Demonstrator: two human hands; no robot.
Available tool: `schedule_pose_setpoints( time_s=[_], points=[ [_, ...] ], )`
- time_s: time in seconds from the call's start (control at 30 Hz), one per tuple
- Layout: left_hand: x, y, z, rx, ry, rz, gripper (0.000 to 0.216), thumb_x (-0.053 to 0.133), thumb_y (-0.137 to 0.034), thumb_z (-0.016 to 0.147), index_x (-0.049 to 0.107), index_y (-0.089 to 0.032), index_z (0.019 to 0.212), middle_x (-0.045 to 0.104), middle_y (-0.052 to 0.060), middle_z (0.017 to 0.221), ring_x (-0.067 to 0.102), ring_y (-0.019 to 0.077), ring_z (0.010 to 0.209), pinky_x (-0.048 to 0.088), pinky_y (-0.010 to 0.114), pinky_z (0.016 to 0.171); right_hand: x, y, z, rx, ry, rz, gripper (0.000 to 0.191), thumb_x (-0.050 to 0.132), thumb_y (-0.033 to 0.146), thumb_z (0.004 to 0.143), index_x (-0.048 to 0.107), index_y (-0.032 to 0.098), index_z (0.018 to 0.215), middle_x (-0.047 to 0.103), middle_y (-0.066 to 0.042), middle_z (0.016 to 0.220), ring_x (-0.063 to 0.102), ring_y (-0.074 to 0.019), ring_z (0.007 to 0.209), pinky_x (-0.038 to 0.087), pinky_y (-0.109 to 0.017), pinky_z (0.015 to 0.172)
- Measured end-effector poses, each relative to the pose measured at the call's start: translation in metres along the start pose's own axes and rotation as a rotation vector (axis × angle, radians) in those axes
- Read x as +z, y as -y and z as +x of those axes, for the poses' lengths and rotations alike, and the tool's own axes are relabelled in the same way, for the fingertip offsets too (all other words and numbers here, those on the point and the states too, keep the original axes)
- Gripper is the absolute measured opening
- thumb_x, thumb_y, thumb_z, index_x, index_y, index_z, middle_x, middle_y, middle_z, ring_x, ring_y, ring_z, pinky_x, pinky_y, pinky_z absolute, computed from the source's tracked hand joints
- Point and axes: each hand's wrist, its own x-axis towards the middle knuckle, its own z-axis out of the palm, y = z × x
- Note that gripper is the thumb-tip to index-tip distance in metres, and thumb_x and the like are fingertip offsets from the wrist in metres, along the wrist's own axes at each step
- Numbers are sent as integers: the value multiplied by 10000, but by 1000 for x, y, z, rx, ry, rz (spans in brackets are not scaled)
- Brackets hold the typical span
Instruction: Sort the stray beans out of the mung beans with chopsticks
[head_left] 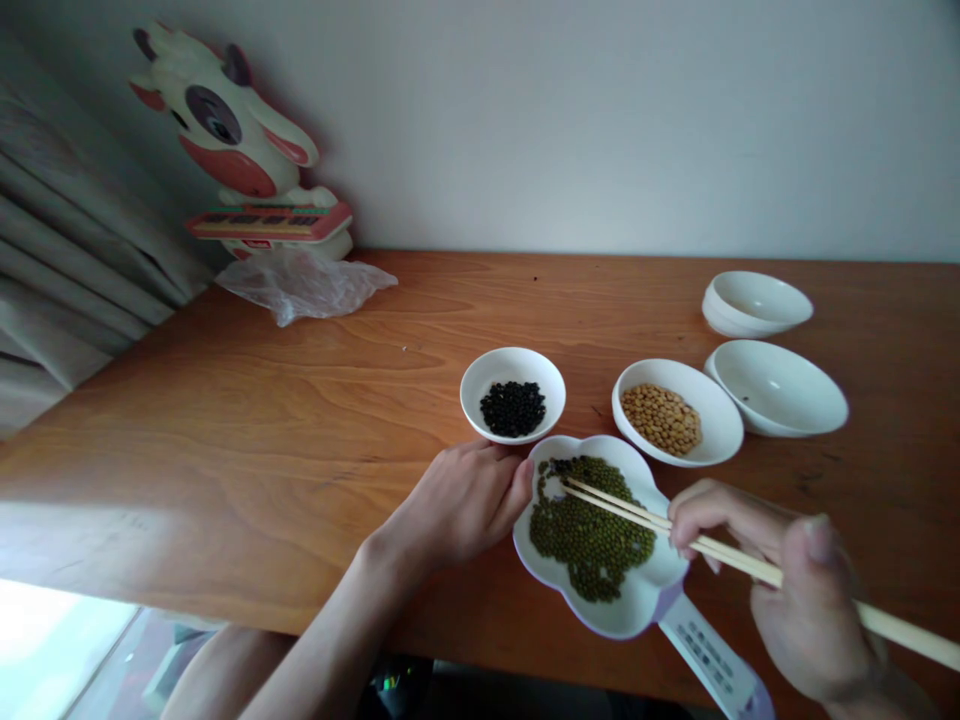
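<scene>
My right hand (795,580) is closed around a pair of wooden chopsticks (735,558). Their tips reach into mung beans (600,530) in a white, flower-shaped scoop (637,610) with a lilac edge and a handle. A few black beans (562,466) lie among the green ones near the scoop's far left side, close to the tips. My left hand (472,500) is curled at the scoop's left rim, its thumb against the edge and its fingertips partly hidden. Just beyond it stands a white bowl (472,385) holding black beans (513,408).
A white bowl (720,420) of soybeans (661,418) stands right of centre. Behind it are two more white bowls (795,390), one with a dark speck inside. Crumpled clear plastic (307,285) lies before a cow-shaped toy keyboard (262,170) at the back left.
</scene>
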Motion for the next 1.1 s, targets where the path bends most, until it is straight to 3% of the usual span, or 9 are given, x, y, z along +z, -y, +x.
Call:
schedule_pose_setpoints(
  time_s=[0.17, 0.37, 0.53, 0.67, 1.1],
  points=[
    [0, 0, 1, 13, -12, 1, 471, 331, -324, 1168, 695, -166, 916, 775, 89, 911, 714, 224, 805, 555, 359, 737, 4, 4, -3, -13, 2, 5, 773, 178, 754, 1053, 751, 284, 830, 687, -56, 775, 619, -238, 706, 480, -343, 604],
    [-1, 0, 0, 10, -15, 1, 473, 330, -319, 1169, 703, -164, 924, 780, 94, 938, 719, 225, 825, 555, 351, 726, 5, 5, 0, -62, -85, 14, 739, 267, 682, 1070, 781, 258, 751, 712, -93, 736, 664, -260, 673, 487, -368, 554],
    [-1, -1, 1, 1, -8, -4, 469, 341, -321, 1165, 711, -166, 922, 780, 94, 922, 726, 230, 831, 574, 361, 755, 1, 6, 6, -150, -79, 10, 781, 267, 724, 1058, 799, 264, 718, 742, -87, 707, 691, -251, 638, 504, -350, 514],
    [0, -1, 1, 13, -28, -16, 479, 346, -312, 1162, 698, -166, 872, 775, 95, 897, 712, 213, 793, 580, 350, 750, 1, 17, 8, -89, -151, 41, 831, 279, 829, 1006, 781, 257, 673, 702, -71, 639, 643, -227, 585, 488, -330, 499],
    [-2, -2, 0, 6, -9, -3, 453, 353, -307, 1162, 707, -164, 917, 781, 102, 916, 725, 228, 819, 580, 361, 747, -1, 7, 1, -24, -1, -32, 807, 206, 835, 1000, 742, 261, 810, 685, -78, 767, 628, -250, 690, 478, -356, 598]
  ],
)
